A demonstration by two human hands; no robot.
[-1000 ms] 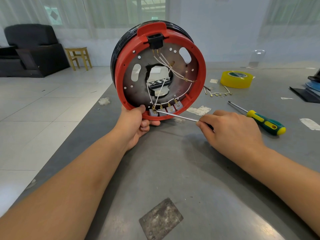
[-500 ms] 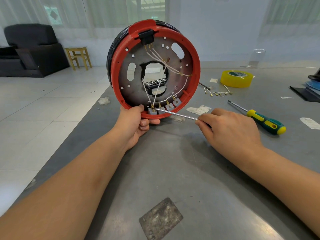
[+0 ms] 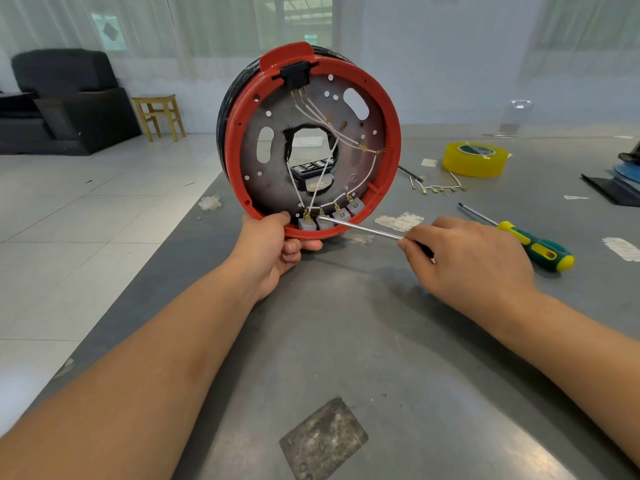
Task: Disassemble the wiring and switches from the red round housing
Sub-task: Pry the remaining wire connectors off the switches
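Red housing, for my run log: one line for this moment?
left hand: holds red housing upright | right hand: screwdriver tip at switches

Bright window daylight, wide-angle edge distortion

No text, brand or number can be read anywhere. The yellow tape roll (image 3: 475,159) at the far right of the worktop (image 3: 346,341) carries a green and white label on its core, but its lettering is too blurred to make out. Through the central hole of the red round housing (image 3: 388,109), a black object (image 3: 311,168) shows small white markings, too small to read.
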